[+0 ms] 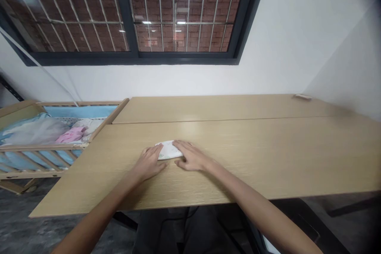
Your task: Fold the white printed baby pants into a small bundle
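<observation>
A small white folded piece that looks like cloth (169, 150), with faint coloured marks, lies flat on the wooden table (238, 154) in front of me. My left hand (151, 162) rests at its left end, fingers stretched over the edge and thumb apart on the near side. At the opposite end, the fingers of my right hand (192, 156) lie extended over the right edge, its thumb also apart. Both hands touch the piece from above without wrapping round it. Its two ends are partly covered by my fingers.
A wooden crib (44, 149) with blue lining stands left of the table, holding a pink cloth (70, 135) and pale bedding. A small flat object (302, 97) lies at the table's back right. Behind is a white wall with a barred window (184, 57).
</observation>
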`<state>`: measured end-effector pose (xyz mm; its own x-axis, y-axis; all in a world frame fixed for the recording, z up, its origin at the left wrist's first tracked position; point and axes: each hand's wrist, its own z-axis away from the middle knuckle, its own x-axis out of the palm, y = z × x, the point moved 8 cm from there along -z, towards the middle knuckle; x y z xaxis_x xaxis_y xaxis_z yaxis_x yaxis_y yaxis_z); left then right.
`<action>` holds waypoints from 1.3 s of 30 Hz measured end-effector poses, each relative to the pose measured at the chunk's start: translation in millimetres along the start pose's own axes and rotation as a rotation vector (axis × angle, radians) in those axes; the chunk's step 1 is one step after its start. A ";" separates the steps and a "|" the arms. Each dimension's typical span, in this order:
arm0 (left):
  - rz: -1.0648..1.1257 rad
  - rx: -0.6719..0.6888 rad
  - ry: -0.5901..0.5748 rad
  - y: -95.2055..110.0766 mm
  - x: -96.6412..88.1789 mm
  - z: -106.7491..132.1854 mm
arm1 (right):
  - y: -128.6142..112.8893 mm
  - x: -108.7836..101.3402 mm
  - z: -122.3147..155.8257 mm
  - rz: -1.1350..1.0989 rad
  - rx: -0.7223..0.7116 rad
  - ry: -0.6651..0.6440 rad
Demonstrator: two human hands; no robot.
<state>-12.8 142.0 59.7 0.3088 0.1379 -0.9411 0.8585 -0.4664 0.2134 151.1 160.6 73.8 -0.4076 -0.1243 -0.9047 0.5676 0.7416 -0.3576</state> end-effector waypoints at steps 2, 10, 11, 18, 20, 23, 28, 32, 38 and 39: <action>0.032 -0.027 0.017 -5.1 -4.0 -8.3 | 9.7 -1.6 -6.2 -0.054 0.024 0.046; 0.320 -0.184 0.199 -7.0 -49.9 -14.6 | 30.5 -43.0 -38.4 -0.509 0.147 0.254; 0.418 -0.218 0.224 -6.3 -54.2 -10.3 | 31.9 -50.5 -41.8 -0.602 0.164 0.286; 0.723 -0.416 0.213 -0.8 -31.9 13.9 | 46.8 -39.2 -58.9 -0.753 0.381 0.194; 0.608 -0.458 0.156 -2.1 -16.7 14.2 | 55.5 -23.9 -61.2 -0.711 0.413 0.186; 0.351 -0.495 0.052 -3.2 0.7 12.1 | 70.1 -2.8 -64.8 -0.665 0.420 0.204; 0.016 -0.473 0.016 5.3 -1.5 11.8 | 77.7 3.3 -68.8 -0.515 0.381 0.242; -0.142 -0.320 0.210 36.2 -21.0 20.8 | 32.5 -19.6 -64.9 -0.292 0.151 0.207; -0.059 -0.080 0.228 90.4 2.7 37.5 | -67.7 -11.7 -39.9 -0.205 -0.209 -0.156; -0.047 -0.071 0.196 93.8 9.1 38.3 | -77.6 -6.1 -35.6 -0.208 -0.247 -0.214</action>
<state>54.8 66.1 61.0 0.3355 0.3287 -0.8829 0.8985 -0.3933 0.1950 84.1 127.3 115.3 -0.3228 -0.4044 -0.8557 0.2882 0.8192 -0.4958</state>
